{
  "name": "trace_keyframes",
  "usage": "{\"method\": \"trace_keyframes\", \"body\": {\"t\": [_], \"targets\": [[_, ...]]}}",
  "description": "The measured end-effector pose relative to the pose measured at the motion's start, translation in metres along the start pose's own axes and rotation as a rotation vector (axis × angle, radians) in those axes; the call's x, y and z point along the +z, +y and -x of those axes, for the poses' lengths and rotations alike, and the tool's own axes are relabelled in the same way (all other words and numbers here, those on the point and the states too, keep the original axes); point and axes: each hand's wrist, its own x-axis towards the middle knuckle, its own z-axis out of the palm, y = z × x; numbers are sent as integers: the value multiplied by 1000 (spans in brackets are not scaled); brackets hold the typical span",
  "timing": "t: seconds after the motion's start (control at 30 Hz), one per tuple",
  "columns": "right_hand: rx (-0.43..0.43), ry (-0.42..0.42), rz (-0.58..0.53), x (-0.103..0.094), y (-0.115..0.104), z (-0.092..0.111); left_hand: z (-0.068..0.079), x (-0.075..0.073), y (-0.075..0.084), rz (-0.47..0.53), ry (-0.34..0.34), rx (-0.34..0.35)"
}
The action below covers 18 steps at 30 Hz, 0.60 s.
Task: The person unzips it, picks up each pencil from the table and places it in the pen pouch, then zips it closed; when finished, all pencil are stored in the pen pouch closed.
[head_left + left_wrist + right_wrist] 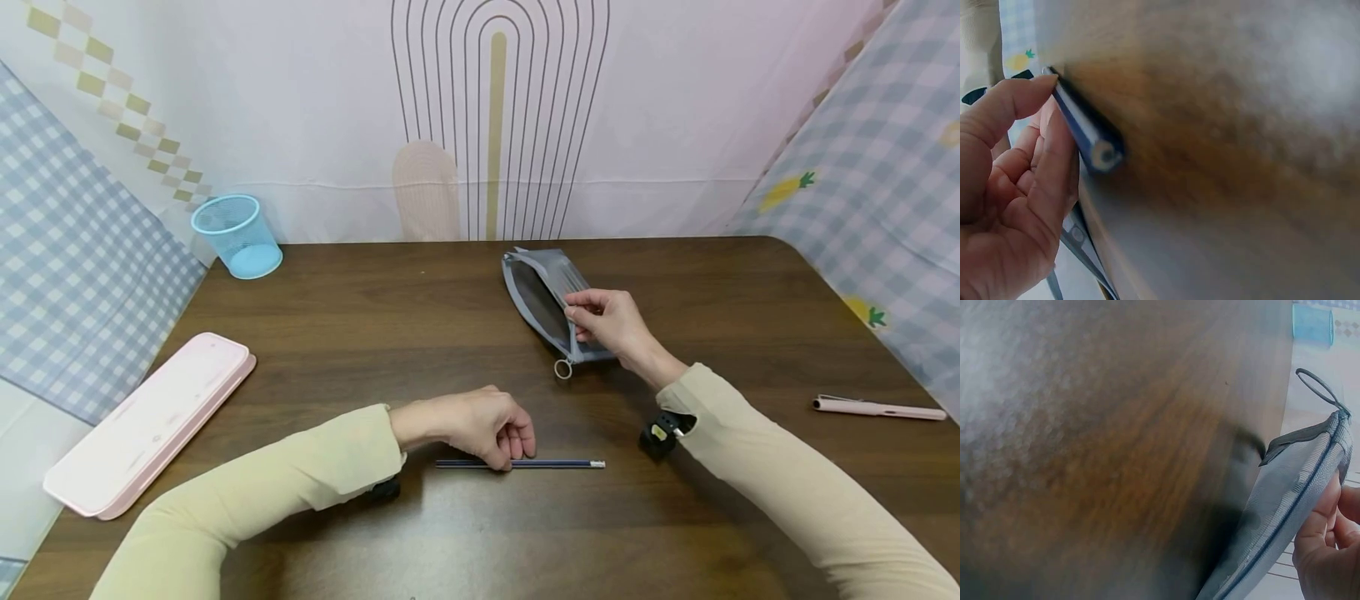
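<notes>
My left hand (483,423) pinches a dark blue pencil (558,464) between thumb and fingers, low over the front middle of the table. The pencil lies crosswise in the head view, with a pale tip at its right end. Up close in the left wrist view, the pencil (1079,122) shows a flat, unsharpened end. Farther back, my right hand (611,325) pinches the near side of a grey zip pouch (558,271). The pouch's mouth gapes, and a ring hangs from its zip. In the right wrist view the pouch (1304,487) stands tilted beside my fingers.
A pink and white pencil case (153,425) lies at the left edge. A blue mesh pen cup (251,250) stands at the back left. Toward the right edge lies a pale pink pen (877,407). Curtain-like cloths border the brown wooden table (360,308).
</notes>
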Motion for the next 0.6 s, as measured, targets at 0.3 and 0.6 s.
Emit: {"method": "trace_keyframes", "body": {"t": [0.3, 0.6], "targets": [[-8, 4, 7, 0, -1, 0, 1, -14, -3, 48, -40, -4], [-26, 6, 6, -2, -1, 1, 4, -64, -27, 509, 52, -179]]}}
